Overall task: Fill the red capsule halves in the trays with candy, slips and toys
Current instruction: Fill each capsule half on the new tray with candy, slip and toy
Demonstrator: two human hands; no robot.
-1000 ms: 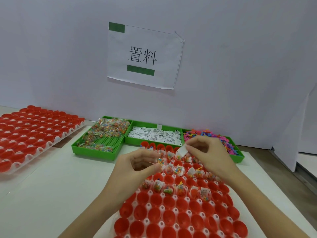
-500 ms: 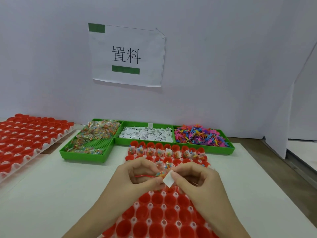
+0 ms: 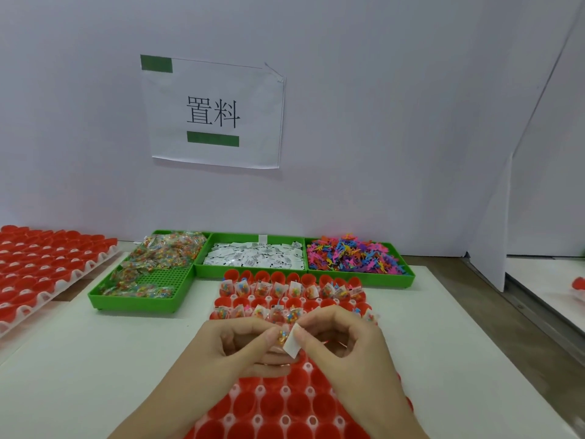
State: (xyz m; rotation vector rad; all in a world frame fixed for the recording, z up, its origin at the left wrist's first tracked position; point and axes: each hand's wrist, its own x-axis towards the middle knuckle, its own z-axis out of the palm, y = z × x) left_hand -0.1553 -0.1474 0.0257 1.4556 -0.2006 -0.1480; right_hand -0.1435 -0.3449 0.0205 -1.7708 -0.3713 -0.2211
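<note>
A white tray of red capsule halves [image 3: 285, 403] lies in front of me; its far rows hold candy packets and slips, its near rows are bare red cups. Over the tray's middle my left hand [image 3: 240, 350] pinches a small candy packet [image 3: 282, 336]. My right hand [image 3: 345, 346] pinches a white paper slip [image 3: 292, 343] right beside that packet. Behind the tray stand three green bins: candy packets [image 3: 148, 270], white slips [image 3: 253, 256], coloured plastic toys [image 3: 354, 255].
A second tray of red capsule halves [image 3: 41, 267] sits at the far left on a lower surface. A white wall with a paper sign [image 3: 215, 112] closes the back. The table's right edge [image 3: 493, 331] drops to a gap; a white panel stands beyond.
Both hands have come nearer to me and together over the tray's middle. The slip in the right hand now touches the candy packet in the left. The camera has tilted up a little.
</note>
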